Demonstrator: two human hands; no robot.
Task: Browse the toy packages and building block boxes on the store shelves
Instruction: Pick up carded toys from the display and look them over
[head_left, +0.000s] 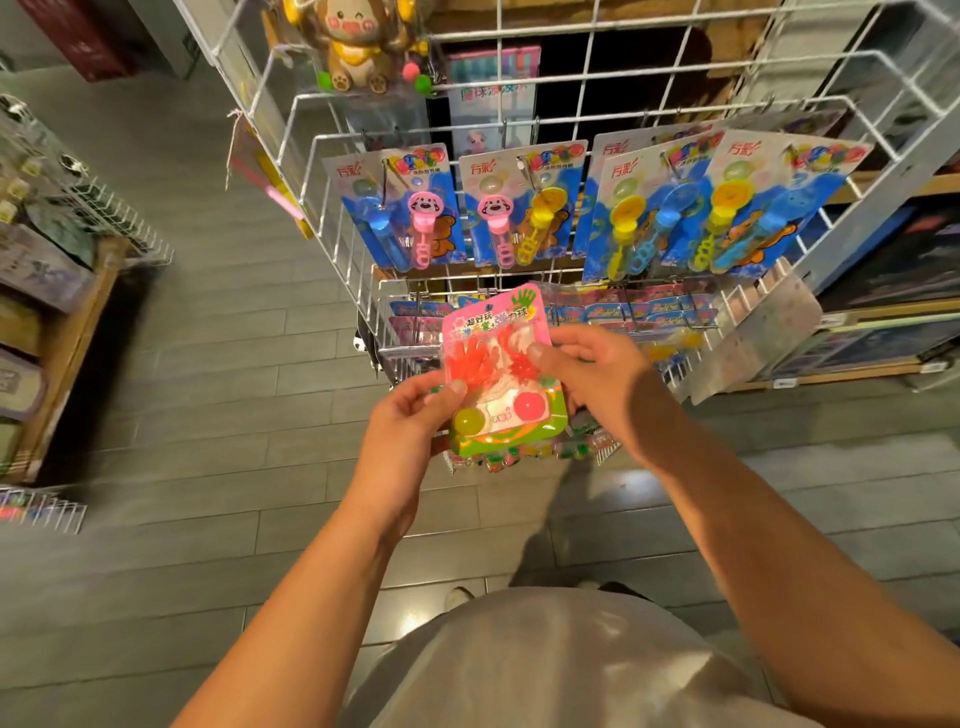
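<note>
Pink and green card backs the toy package (501, 374) that I hold up in front of the white wire rack (519, 119), just above the floor tiles in my view. My left hand (410, 421) pinches its lower left edge, thumb pressed on the front beside the yellow ball (467, 422) under the clear plastic. My right hand (587, 374) grips the right edge, thumb lying across the front near the red sticky hands (480, 361) sealed inside. A pink ball (529, 404) sits to the right of the yellow one, low on the card. Behind the package, blue cards of bubble wands (410, 208) hang in a row from hooks on the rack, some with pink wands, some yellow and blue. Lower hooks carry more small packages (639, 309), partly hidden by my hands. A brown bear toy (358, 41) hangs at the top of the rack. Wooden shelves (857, 353) with boxes stand to the right, and another wooden shelf (62, 332) with boxes stands well apart on the left. Grey floor planks (218, 415) run beneath.
</note>
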